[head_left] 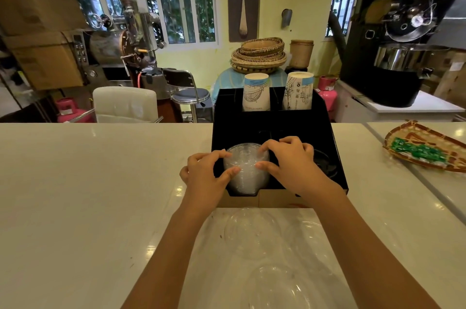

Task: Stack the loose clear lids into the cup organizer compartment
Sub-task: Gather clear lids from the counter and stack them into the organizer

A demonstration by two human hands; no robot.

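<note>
A black cup organizer (325, 132) stands on the white counter. Its front left compartment holds a stack of clear domed lids (245, 170). My left hand (206, 175) grips the stack's left side with thumb and fingers. My right hand (290, 160) holds its right side and top, partly covering the middle compartment. Three loose clear lids lie on the counter between my forearms: one (249, 230) just in front of the organizer, one (307, 235) to its right, one (277, 288) nearest me.
Two stacks of printed paper cups (256, 92) (298, 90) stand upside down in the organizer's rear slots. Black lids (325, 162) fill its front right compartment. A woven tray with green packets (423, 152) lies at the right. Coffee roasters, chairs and baskets stand beyond the counter.
</note>
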